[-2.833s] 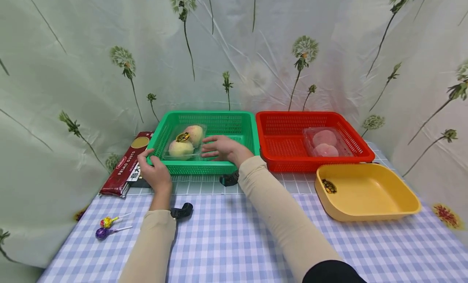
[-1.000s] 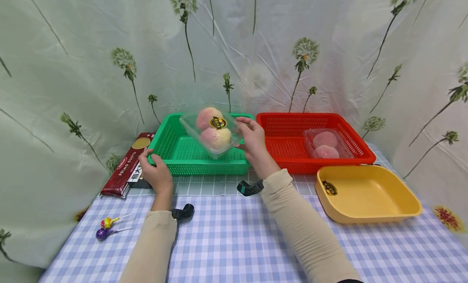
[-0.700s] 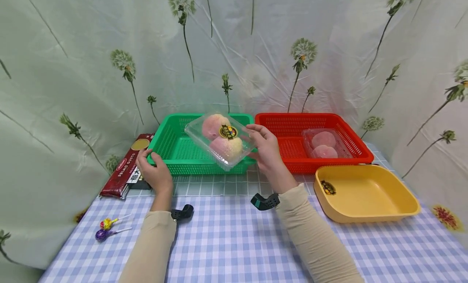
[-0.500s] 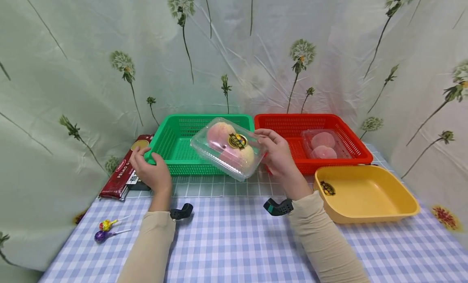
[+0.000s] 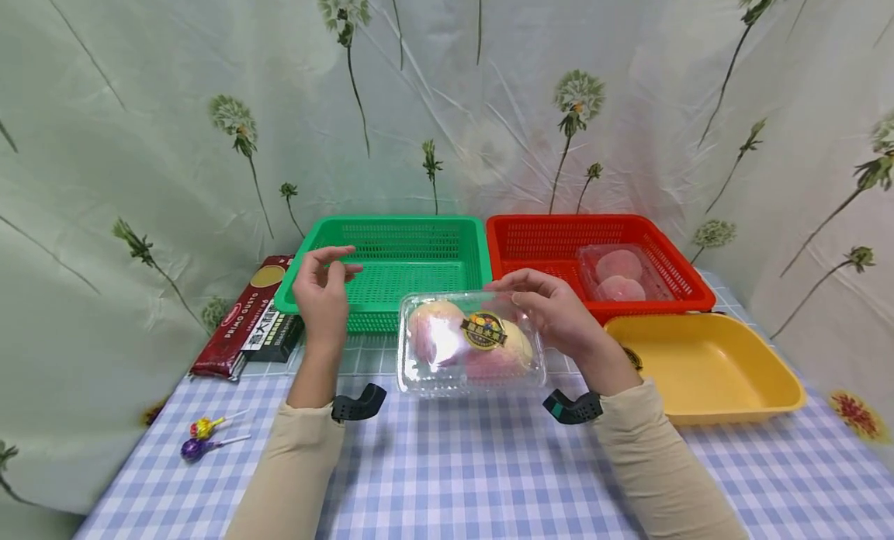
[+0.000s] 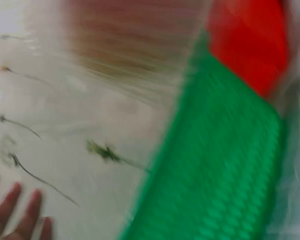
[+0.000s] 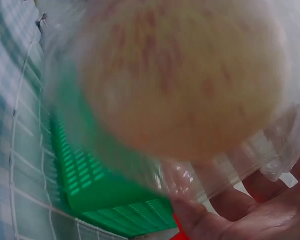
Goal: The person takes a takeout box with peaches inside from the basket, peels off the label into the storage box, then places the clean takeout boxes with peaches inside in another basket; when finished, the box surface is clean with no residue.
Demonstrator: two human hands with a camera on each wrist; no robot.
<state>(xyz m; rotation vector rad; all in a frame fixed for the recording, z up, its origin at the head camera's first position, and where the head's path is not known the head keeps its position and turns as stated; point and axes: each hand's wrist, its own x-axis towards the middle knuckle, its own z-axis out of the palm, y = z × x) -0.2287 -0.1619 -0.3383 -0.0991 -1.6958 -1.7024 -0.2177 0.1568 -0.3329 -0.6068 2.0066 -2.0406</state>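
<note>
In the head view a clear plastic box of peaches [image 5: 469, 346] is held up over the table's front part. A black and gold sticker is on its lid, and two pink-yellow peaches show inside. My right hand [image 5: 559, 311] grips the box's right end, thumb on the near side. The right wrist view shows one peach [image 7: 185, 80] large and blurred, with the fingers at the box's edge. My left hand [image 5: 323, 292] is raised left of the box, over the front left of the green basket [image 5: 398, 321], fingers loosely bent and holding nothing.
A red basket [image 5: 545, 288] holds another clear box of peaches [image 5: 620, 276]. In front of it stands a yellow tray [image 5: 712, 369]. Left of the green basket lie a spaghetti pack [image 5: 237, 315] and a black package [image 5: 282, 338]. Two lollipops [image 5: 199, 448] lie at the left.
My right hand has lifted the box of peaches out of the green basket and brought it nearer and right, levelling it. My left hand has left the basket's rim and moved right.
</note>
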